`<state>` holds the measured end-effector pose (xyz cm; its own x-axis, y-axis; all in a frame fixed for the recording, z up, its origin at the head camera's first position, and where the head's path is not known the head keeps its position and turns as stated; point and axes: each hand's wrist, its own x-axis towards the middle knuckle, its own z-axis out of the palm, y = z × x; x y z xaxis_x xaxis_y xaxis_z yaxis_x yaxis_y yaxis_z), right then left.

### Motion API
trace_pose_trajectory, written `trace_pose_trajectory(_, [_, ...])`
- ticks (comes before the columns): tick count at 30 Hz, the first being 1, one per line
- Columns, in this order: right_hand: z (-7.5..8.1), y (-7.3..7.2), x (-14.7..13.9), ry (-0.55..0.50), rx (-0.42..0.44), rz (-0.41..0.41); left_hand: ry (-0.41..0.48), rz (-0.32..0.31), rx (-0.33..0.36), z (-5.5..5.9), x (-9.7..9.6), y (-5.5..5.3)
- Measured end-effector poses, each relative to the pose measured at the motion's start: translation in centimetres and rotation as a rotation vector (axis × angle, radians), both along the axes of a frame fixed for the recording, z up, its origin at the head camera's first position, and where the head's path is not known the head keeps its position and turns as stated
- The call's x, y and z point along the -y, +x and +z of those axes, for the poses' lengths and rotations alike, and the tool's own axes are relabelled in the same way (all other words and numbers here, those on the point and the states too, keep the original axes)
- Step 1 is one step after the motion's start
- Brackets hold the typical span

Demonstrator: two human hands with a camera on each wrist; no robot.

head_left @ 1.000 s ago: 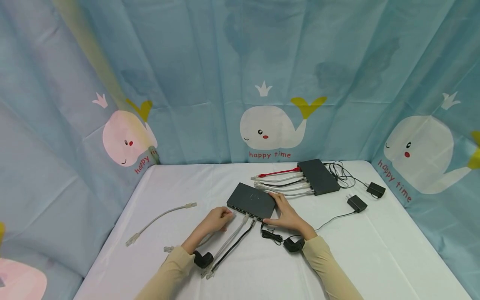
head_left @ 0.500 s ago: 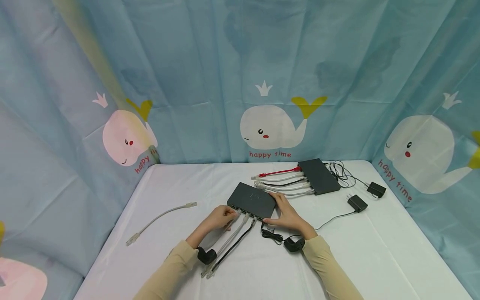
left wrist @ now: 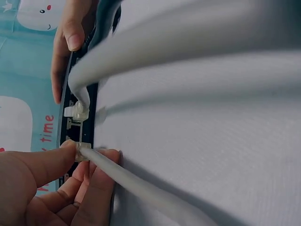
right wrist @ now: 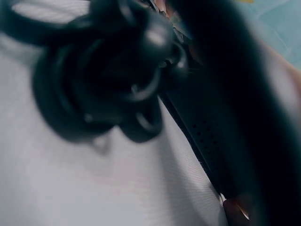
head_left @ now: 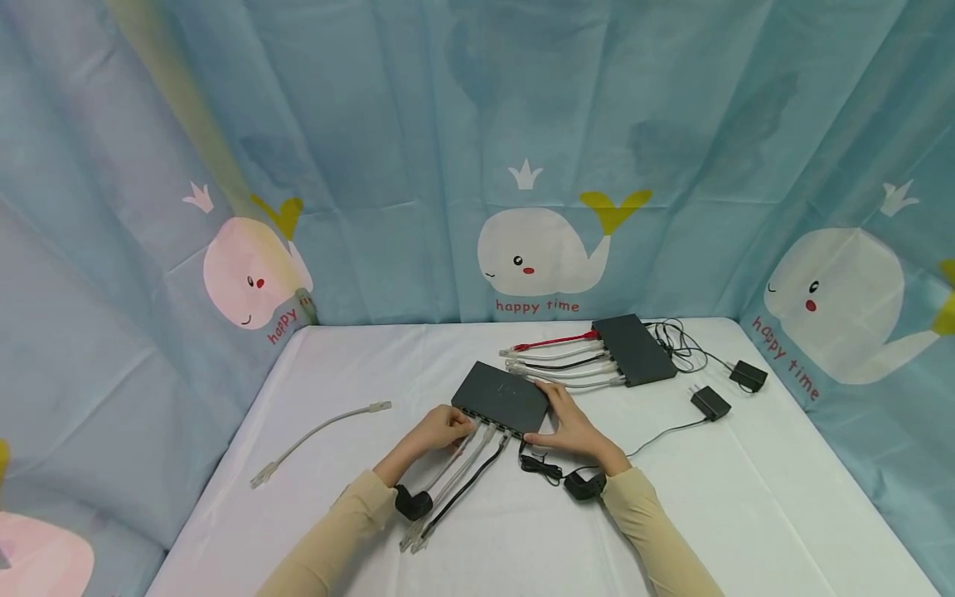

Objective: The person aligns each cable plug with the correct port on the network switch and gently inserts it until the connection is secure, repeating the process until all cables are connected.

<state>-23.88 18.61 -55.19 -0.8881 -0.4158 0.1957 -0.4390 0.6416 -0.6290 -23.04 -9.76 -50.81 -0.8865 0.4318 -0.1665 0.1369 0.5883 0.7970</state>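
Observation:
A dark grey network switch (head_left: 498, 394) lies mid-table, its port row facing the person. At a port, my left hand (head_left: 440, 431) pinches the clear plug (left wrist: 83, 152) of a grey network cable (left wrist: 136, 184) between thumb and fingers. Whether the plug is fully seated cannot be made out. My right hand (head_left: 573, 429) grips the switch's right end, thumb at the front edge and fingers behind. Another grey cable (head_left: 464, 471) and a black cable (head_left: 468, 489) run from neighbouring ports toward the person. In the right wrist view, a blurred bundled black power cord (right wrist: 117, 70) hides much.
A loose grey cable (head_left: 321, 433) lies on the left of the white table (head_left: 358, 356). Behind, at right, sits a second switch (head_left: 634, 350) with a red cable (head_left: 555, 342) and several others. Two black power adapters (head_left: 710, 404) lie at the right. A patterned curtain (head_left: 403, 166) surrounds the table.
My left hand has moved slightly right and up, bringing the grey cable's plug to the switch's port; the cable's trailing end swung right. My right hand has stayed on the switch.

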Motion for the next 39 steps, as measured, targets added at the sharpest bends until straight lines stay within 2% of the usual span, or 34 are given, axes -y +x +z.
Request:
trace_pose_trajectory(8, [0.1, 0.1, -0.1, -0.012, 0.005, -0.004, 0.098, 0.018, 0.09, -0.5, -0.3, 0.0])
trace_pose_trajectory(11, [0.3, 0.1, 0.1, -0.004, 0.014, -0.017, 0.116, 0.021, 0.099, -0.6, -0.4, -0.1])
trace_pose_trajectory(16, [0.7, 0.1, 0.4, 0.024, 0.015, -0.051, 0.162, 0.032, 0.146, -0.8, -0.2, -0.6])
trace_pose_trajectory(21, [0.8, -0.2, 0.6, 0.035, -0.012, -0.047, 0.2, 0.032, 0.195, -1.0, 0.1, -1.1])
trace_pose_trajectory(25, [0.7, -0.5, 0.7, 0.013, -0.026, -0.022, 0.212, 0.092, 0.216, -1.2, 0.1, -1.1])
trace_pose_trajectory(30, [0.5, -0.7, 0.5, -0.004, -0.034, 0.0, 0.241, 0.167, 0.2, -1.5, -0.4, -0.7])
trace_pose_trajectory(39, [0.2, -1.0, 0.3, -0.016, -0.054, 0.011, 0.257, 0.218, 0.104, -1.7, -1.0, 0.0])
